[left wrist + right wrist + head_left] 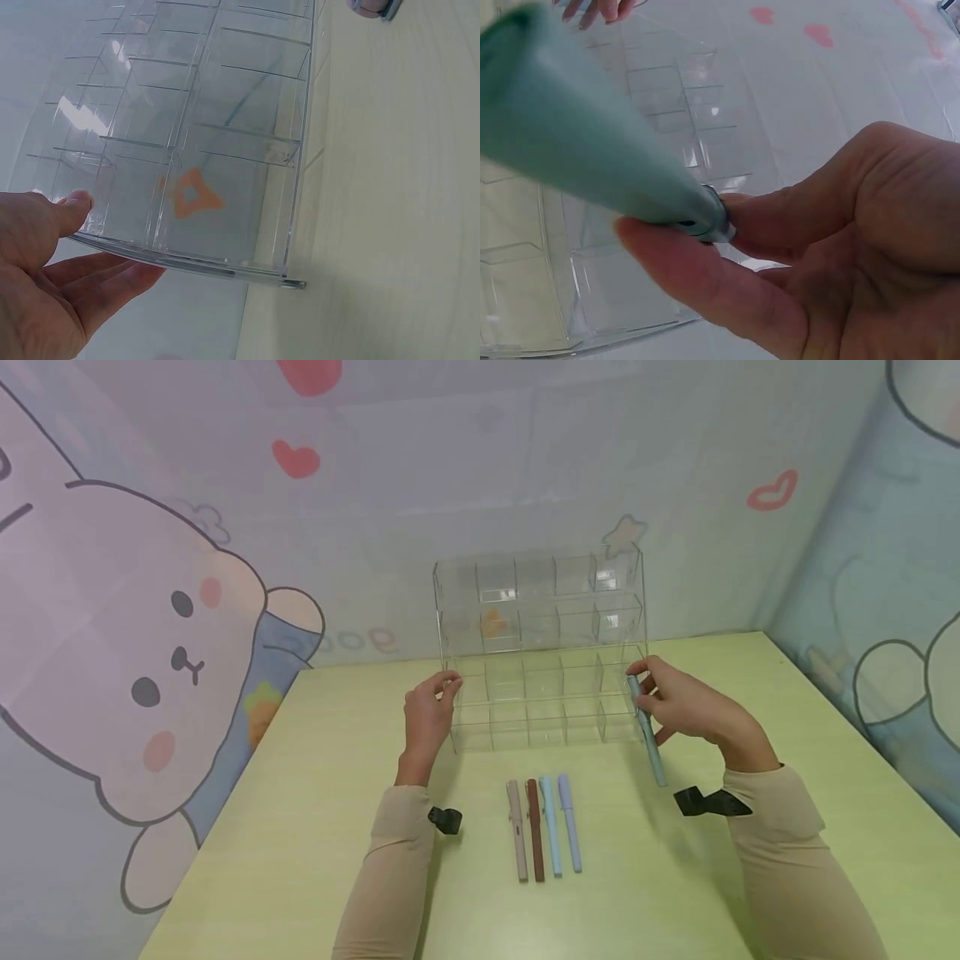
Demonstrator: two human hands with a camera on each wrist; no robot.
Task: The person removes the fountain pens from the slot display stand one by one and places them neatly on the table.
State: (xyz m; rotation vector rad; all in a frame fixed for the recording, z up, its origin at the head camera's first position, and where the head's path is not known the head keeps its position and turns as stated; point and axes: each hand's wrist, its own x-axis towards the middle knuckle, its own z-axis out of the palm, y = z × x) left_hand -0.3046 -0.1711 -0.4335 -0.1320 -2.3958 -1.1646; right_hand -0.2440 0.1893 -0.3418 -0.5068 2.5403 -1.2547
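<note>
A clear acrylic rack [525,699] with rows of compartments stands at the back of the table. My left hand [430,714] pinches its left side panel, the thumb on one face and the fingers behind, as the left wrist view shows. At the right side of the rack, my right hand [686,697] holds a green pen [651,747] near its upper end between thumb and fingers. The pen slants, its lower end toward the table front. In the right wrist view the green pen [607,142] points toward the camera, with the rack behind it.
In front of the rack lie a taupe pen [517,835], a brown-red pen [535,835], a light blue pen [551,831] and a lavender pen [570,827], side by side. A printed cloth [390,527] hangs behind the pale yellow table [300,860].
</note>
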